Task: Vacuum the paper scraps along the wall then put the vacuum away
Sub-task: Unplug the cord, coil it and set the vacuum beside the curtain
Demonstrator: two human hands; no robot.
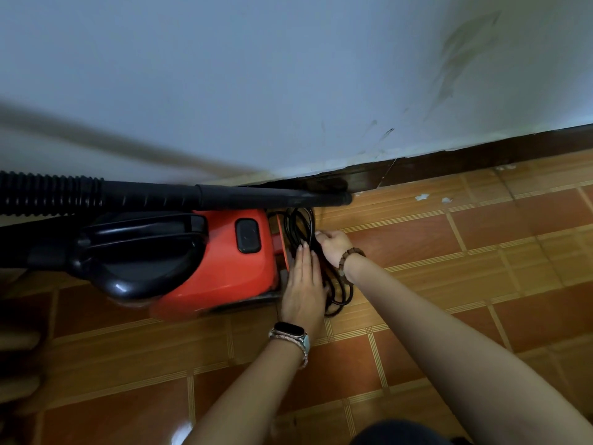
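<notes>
Left hand [303, 284]: fingers straight and together, pressed flat against the coiled black cord [337, 295] at the rear end of the vacuum [224, 261]. A watch [289, 330] sits on this wrist.

Right hand [333, 247]: positioned just beyond the left hand, nearer the wall [288, 75], fingers curled down onto the cord loops and holding them. The fingertips are hidden behind the hand. A bead bracelet [350, 259] circles this wrist.

Vacuum: red body with black carry handle, lying on the tiled floor [417, 316], parallel to the wall and close to it. The ribbed black hose [48, 194] and the rigid black wand [256, 196] run along the top side of the body, between it and the dark baseboard [481, 159]. The wand tip points to the right.

Cord: gathered in several loops, touching the rear face of the vacuum, partly covered by both hands.

Paper scraps [422, 197]: a few small white pieces lie on the floor near the baseboard, to the right of the wand tip and apart from it.
</notes>
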